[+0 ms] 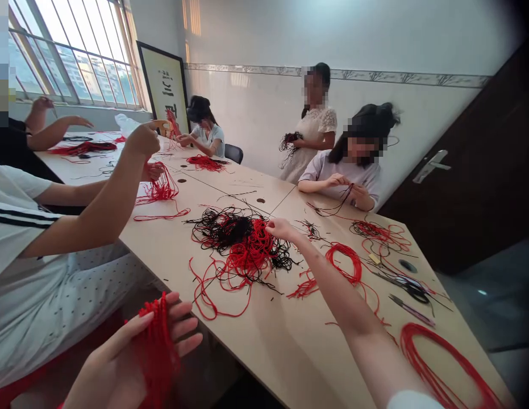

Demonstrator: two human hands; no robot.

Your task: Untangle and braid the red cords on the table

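Note:
Near the lower left, my left hand (115,352) has a bundle of red cords (157,335) draped over it. The thumb presses on the bundle while the other fingers stretch out past it. My right hand (283,229) reaches across the table, its fingertips pinched together at the edge of a pile of red cords (249,255). What sits between those fingertips is too small to see clearly, but red cord lies right against them. Tangled black cords (221,230) lie beside and under the red ones.
On the table (264,335) at right lie a red coil (352,261), scissors (413,289), a pinkish-handled tool (413,311) and a larger red coil (434,358). A co-worker's arm (102,193) with red cords is at left. Other people handle cords around the table.

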